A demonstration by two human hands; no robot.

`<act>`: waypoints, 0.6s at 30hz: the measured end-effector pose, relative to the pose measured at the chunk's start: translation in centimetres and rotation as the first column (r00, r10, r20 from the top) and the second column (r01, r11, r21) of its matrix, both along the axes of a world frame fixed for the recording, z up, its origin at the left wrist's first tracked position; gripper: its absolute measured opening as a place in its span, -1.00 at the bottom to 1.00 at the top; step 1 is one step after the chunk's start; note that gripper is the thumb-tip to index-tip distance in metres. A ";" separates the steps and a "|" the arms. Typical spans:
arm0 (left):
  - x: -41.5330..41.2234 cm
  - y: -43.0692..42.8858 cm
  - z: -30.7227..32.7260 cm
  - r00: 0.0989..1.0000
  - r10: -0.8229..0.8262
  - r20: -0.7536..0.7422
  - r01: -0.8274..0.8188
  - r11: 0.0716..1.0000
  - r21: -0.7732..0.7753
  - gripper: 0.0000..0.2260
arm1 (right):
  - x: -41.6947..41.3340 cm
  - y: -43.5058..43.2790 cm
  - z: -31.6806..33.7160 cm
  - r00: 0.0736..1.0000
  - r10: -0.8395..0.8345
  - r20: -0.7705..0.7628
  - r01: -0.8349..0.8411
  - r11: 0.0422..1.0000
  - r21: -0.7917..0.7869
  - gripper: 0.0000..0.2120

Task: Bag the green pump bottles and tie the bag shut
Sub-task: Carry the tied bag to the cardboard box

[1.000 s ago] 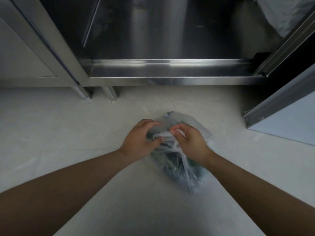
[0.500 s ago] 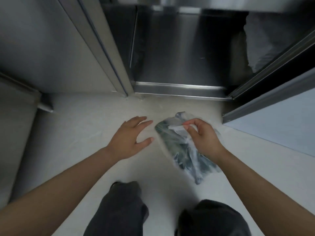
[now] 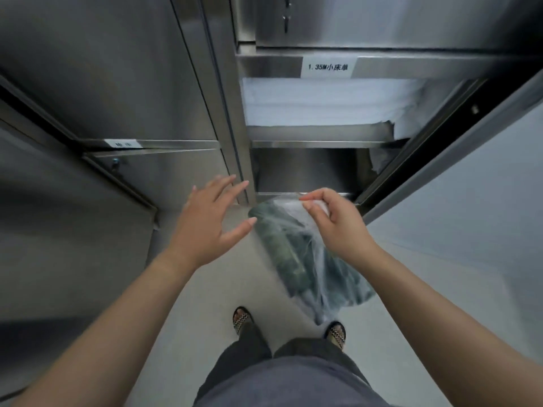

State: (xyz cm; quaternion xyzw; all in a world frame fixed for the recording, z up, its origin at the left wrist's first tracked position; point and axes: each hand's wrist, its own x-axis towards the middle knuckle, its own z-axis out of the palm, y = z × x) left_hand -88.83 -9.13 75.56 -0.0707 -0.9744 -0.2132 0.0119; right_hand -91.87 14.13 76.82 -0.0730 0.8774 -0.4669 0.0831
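Clear plastic bag [image 3: 316,259] with green pump bottles [image 3: 282,254] inside hangs from the right hand [image 3: 335,221], which pinches its gathered top, above the floor [image 3: 182,318]. Left hand [image 3: 211,221] hovers beside it, fingers spread, holding nothing.

The bottles [image 3: 282,254] lie in the bag [image 3: 326,268], which hangs from the right hand [image 3: 335,221] above the floor [image 3: 205,318]. The left hand [image 3: 208,224] is just left of it. Behind, linen [image 3: 323,101] lies on a cabinet shelf [image 3: 317,133].
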 end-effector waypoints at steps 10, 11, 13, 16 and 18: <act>9.5 -1.4 2.9 0.931 0.358 -0.069 -0.364 0.908 -0.209 -0.35 | 1.3 -4.1 4.4 0.934 0.345 -0.096 -0.354 0.928 -0.113 -0.87; 11.0 -0.8 3.1 0.909 0.411 -0.069 -0.416 0.884 -0.214 -0.35 | 1.4 -4.3 4.5 0.913 0.393 -0.110 -0.405 0.907 -0.118 -0.88; 14.0 0.5 3.2 0.854 0.516 -0.071 -0.518 0.826 -0.223 -0.35 | 1.8 -4.9 4.6 0.869 0.480 -0.123 -0.494 0.858 -0.140 -0.89; 18.6 3.2 3.2 0.737 0.674 -0.058 -0.667 0.711 -0.223 -0.33 | 3.5 -5.8 4.1 0.788 0.605 -0.115 -0.615 0.765 -0.192 -0.93; 22.0 5.2 3.5 0.638 0.769 -0.038 -0.758 0.618 -0.209 -0.33 | 5.3 -6.4 3.7 0.720 0.686 -0.109 -0.691 0.693 -0.206 -0.94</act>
